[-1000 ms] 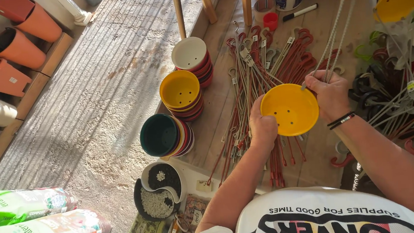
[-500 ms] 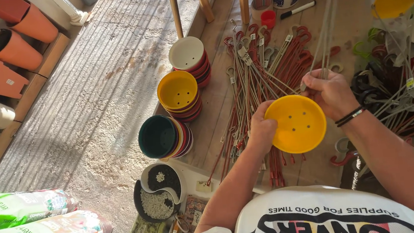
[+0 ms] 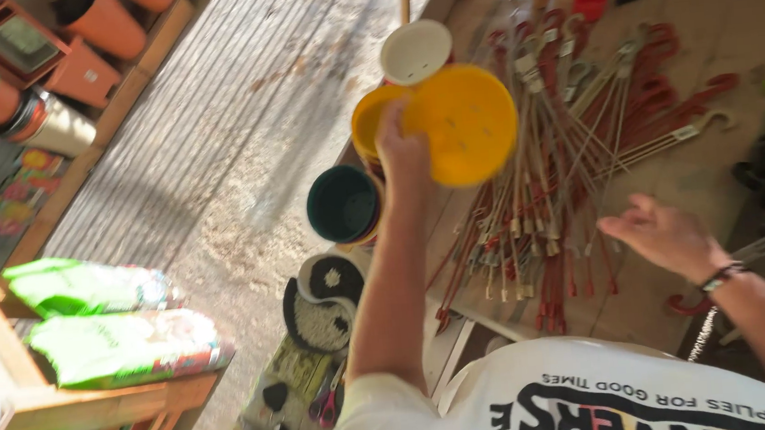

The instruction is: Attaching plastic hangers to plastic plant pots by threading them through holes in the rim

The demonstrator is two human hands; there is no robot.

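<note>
The step in hand looks like stacking: the left hand (image 3: 402,153) grips a round yellow plastic saucer (image 3: 465,123) by its rim, just over the stack of yellow pots (image 3: 367,126). Seating it calls for squaring it first. Right of the saucer, the right hand (image 3: 663,236) hovers spread and empty above the red-handled wire hangers (image 3: 562,162).

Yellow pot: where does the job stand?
Done: stacks of pots stand on the bench, yellow, white and green. In hand: left hand holds the yellow pot above the yellow stack; right hand is empty. Left: the pile of wire hangers lies loose.
</note>
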